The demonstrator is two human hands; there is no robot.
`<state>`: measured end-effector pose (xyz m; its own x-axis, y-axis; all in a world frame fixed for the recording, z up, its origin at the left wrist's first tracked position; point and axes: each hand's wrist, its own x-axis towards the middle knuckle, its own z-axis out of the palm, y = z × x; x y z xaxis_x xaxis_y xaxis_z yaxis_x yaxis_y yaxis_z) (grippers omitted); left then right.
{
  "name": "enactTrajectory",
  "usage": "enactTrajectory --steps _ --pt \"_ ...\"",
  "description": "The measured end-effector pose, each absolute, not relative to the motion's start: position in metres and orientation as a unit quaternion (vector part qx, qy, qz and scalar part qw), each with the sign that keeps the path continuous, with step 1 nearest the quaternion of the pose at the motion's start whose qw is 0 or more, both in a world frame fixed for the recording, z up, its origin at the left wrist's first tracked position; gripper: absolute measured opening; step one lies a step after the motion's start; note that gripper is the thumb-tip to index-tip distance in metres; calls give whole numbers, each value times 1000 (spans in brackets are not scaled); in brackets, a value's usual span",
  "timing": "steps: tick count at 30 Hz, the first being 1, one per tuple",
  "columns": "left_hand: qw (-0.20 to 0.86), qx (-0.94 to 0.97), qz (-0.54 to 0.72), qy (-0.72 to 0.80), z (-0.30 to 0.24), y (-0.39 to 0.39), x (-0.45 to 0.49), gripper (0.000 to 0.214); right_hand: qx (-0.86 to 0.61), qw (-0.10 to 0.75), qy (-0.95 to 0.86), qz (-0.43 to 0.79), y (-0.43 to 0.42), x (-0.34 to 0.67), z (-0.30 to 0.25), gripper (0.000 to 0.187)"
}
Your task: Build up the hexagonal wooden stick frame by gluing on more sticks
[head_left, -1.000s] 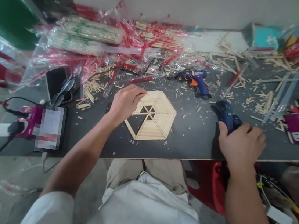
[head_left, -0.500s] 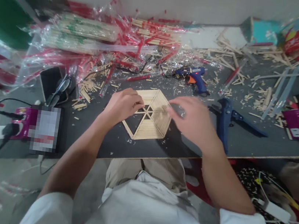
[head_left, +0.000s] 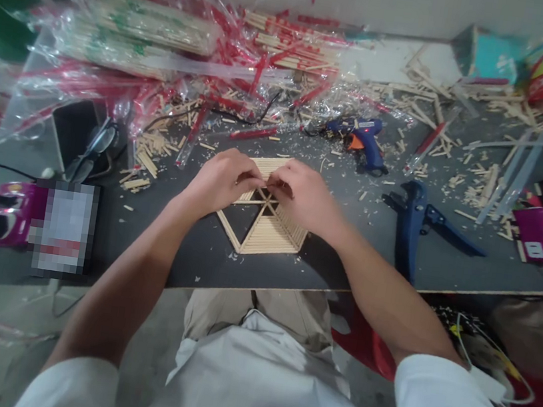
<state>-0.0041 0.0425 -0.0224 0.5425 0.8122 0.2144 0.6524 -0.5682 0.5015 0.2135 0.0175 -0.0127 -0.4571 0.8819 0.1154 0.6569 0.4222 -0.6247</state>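
A six-sided frame of thin wooden sticks [head_left: 274, 234] lies flat on the dark table, with spokes meeting at its centre. Rows of sticks fill several of its wedges; the lower left wedge is bare between its spokes. My left hand [head_left: 224, 180] is over the upper left part, fingertips pinched near the hub. My right hand [head_left: 303, 194] reaches over the upper right part, its fingers also pinched close to the left fingertips. Whatever lies between the fingers is too small or hidden to make out.
Behind the frame lies a blue glue gun [head_left: 361, 139]; a blue hand cutter [head_left: 413, 223] lies to the right. Stick offcuts [head_left: 152, 153] and plastic-wrapped stick bundles [head_left: 143, 37] cover the back left. Glasses [head_left: 94, 148], a dark phone-like slab and a purple power strip [head_left: 18, 212] sit at left.
My right hand has moved left from the frame's right edge to its centre and its fingers have closed, meeting my left hand. The view has shifted slightly.
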Motion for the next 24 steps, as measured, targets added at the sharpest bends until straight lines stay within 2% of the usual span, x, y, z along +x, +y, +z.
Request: enactTrajectory --steps 5,10,24 --pt "173 829 248 471 -27 44 -5 14 -494 215 -801 261 14 213 -9 12" --pt "192 833 235 462 -27 42 0 9 -519 208 -791 247 14 210 -10 11" --pt "192 842 221 454 -24 42 -1 12 -546 200 -779 235 14 210 -14 12"
